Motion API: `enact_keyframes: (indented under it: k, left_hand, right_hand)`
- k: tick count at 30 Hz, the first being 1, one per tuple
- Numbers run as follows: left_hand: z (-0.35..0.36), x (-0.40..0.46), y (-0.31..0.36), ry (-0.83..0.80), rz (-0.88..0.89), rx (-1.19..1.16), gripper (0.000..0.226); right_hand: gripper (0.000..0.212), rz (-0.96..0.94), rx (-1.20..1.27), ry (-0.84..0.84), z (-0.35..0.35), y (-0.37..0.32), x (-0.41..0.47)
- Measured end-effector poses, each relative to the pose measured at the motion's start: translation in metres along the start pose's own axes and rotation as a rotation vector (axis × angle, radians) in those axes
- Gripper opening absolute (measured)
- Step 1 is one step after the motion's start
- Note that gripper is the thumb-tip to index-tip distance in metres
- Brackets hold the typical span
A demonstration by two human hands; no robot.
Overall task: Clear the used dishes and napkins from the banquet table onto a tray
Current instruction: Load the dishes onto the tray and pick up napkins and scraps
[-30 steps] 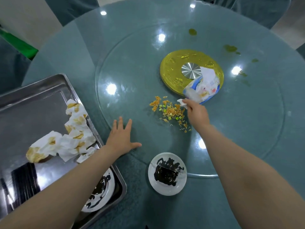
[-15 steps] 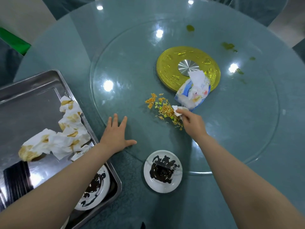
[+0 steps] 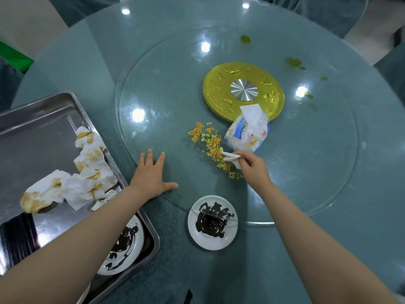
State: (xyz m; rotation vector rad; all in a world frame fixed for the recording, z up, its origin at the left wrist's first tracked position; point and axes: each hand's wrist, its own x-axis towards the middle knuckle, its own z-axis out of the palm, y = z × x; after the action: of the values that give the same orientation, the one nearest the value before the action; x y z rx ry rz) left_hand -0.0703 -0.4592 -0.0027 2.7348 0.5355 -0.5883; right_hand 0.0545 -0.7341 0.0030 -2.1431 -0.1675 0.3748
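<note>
Leftmost, lower left of frame: your metal tray [image 3: 50, 119] sits on the table. It already holds a heap of stained napkins [image 3: 87, 172] along its right wall and one sauce-smeared plate [image 3: 122, 244] in its near right corner, partly under your left forearm.

Just right of the tray: your left hand [image 3: 151, 178] lies flat on the glass turntable [image 3: 166, 69], near its edge, fingers straight and spread, thumb out to the right. It holds nothing; it looks to be bracing.

Bottom centre: a second dirty plate [image 3: 212, 222], dark sauce on it, stands on the table with its far rim just under the turntable's edge. It lies between your two forearms, below and right of the left hand, below and left of the right.

Centre: food scraps [image 3: 210, 143], orange shreds and green bits, are scattered in a band running from upper left down to lower right, ending just left of your right wrist.

Right of centre: your right hand [image 3: 254, 167] has thumb and fingers closed in a pinch on a white tissue [image 3: 230, 157]. The tissue's free end points left and touches the lower part of the scrap band. So the scraps lie left and up-frame from your fingertips, their long axis slanting away from you.

Just above the hand: the tissue pack [image 3: 247, 132], one sheet sticking up, overlaps the gold hub plate [image 3: 219, 84].

Judgement: the wipe should run along that slant. The left hand is nearer the tray, and the dirty plate is about equally near both hands.
</note>
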Motion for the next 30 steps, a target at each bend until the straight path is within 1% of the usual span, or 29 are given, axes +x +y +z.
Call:
enact_keyframes:
  k: [2,6,9,13,15,19,25,30]
  left_hand:
    - [0.0,0.0,0.0,0.002,0.002,0.011,0.116]
    - [0.001,0.0,0.001,0.001,0.001,0.023,0.116]
    - [0.001,0.0,0.001,0.001,0.003,0.026,0.116]
    - [0.003,0.0,0.0,0.007,0.01,0.008,0.116]
    - [0.003,0.0,0.0,0.01,0.011,0.018,0.116]
    - [0.003,0.0,0.0,0.014,0.012,0.021,0.115]
    - [0.005,-0.001,0.001,0.02,0.006,0.019,0.116]
    - [0.007,-0.002,0.003,0.018,-0.002,0.005,0.115]
  right_hand:
    - [0.033,0.011,0.053,0.014,-0.006,-0.004,0.009]
    - [0.026,0.031,0.118,0.047,-0.014,-0.012,0.024]
    - [0.025,0.069,0.163,0.044,-0.017,-0.015,0.034]
    - [0.025,0.076,0.134,0.081,-0.014,-0.014,0.031]
    - [0.028,0.038,0.052,0.146,-0.013,-0.01,0.021]
    - [0.032,-0.019,-0.092,0.363,-0.008,0.007,-0.005]
    - [0.033,0.07,-0.148,0.355,0.011,0.024,-0.031]
    - [0.034,0.088,-0.061,0.365,0.043,0.011,-0.051]
